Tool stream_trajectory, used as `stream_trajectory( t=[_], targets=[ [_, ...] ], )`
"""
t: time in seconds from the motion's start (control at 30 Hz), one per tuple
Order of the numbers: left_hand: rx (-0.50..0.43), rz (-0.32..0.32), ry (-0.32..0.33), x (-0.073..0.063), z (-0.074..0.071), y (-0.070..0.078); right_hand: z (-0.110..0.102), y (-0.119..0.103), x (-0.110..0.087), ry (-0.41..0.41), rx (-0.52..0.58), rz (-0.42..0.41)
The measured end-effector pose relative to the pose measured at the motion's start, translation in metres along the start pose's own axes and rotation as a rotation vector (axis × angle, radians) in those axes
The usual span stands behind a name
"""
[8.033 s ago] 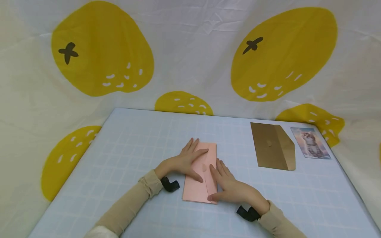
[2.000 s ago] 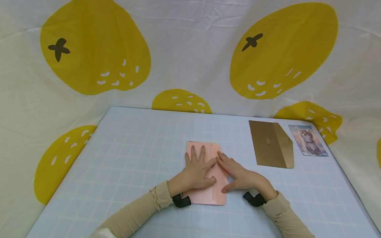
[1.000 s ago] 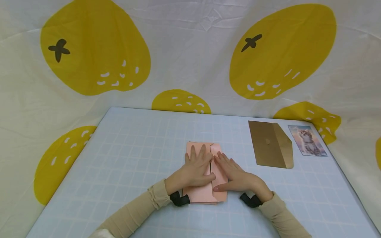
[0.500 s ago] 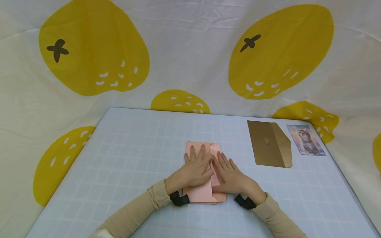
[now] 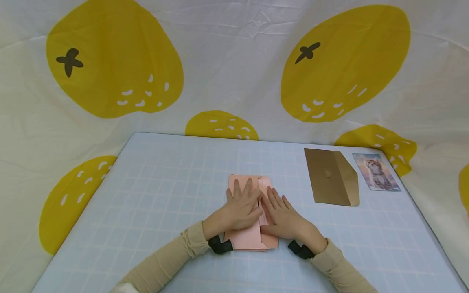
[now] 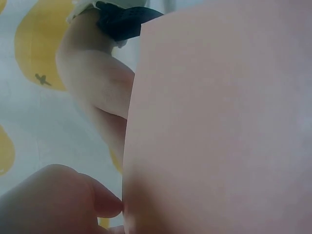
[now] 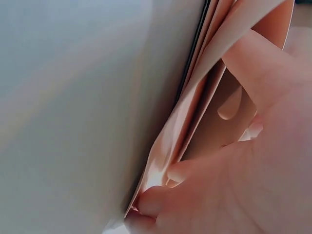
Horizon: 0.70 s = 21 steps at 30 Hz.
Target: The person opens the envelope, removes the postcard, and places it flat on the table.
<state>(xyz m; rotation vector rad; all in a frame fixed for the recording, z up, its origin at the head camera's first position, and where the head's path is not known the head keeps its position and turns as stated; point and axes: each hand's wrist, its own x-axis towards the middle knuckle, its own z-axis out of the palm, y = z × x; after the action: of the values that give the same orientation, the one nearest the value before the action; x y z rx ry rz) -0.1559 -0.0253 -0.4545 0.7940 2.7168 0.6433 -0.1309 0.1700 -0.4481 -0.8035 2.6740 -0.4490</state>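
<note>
A pink envelope (image 5: pixel 243 240) lies on the table, its flap (image 5: pixel 269 243) folded out to the right. My left hand (image 5: pixel 238 211) rests on its body with fingers spread. Across the flap lies my right hand (image 5: pixel 283 219), fingers extended, thumb at the envelope's mouth, where a narrow dark gap shows. The left wrist view has the pink paper (image 6: pixel 219 97) large, with left fingers (image 6: pixel 58 200) at its edge. In the right wrist view, parted pink layers (image 7: pixel 195 92) rise beside the right hand (image 7: pixel 253 161), with a dark edge underneath; the thumb tip is hidden behind paper.
A gold-brown envelope (image 5: pixel 324 183) with its flap spread lies at the back right of the table (image 5: pixel 176 171). Beside it, close to the table's right edge, is a kitten picture card (image 5: pixel 377 175). A lemon-printed curtain (image 5: pixel 234 61) hangs behind.
The pink envelope's flap, folded over its front eight seconds ago, now lies out to the right. A gap has opened at the mouth, and the right thumb has moved left to it.
</note>
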Motion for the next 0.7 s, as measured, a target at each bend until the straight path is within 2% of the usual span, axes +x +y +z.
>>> stream_trajectory(
  t=[0.37,0.7],
  targets=[
    [-0.011,0.001,0.002,-0.0006,-0.0003,0.0004,-0.0011,-0.0002,0.0,-0.013,-0.011,-0.004],
    [-0.01,0.007,0.009,-0.0009,0.0002,-0.0003,-0.0033,0.0077,-0.0004,-0.046,0.115,-0.042]
  ],
)
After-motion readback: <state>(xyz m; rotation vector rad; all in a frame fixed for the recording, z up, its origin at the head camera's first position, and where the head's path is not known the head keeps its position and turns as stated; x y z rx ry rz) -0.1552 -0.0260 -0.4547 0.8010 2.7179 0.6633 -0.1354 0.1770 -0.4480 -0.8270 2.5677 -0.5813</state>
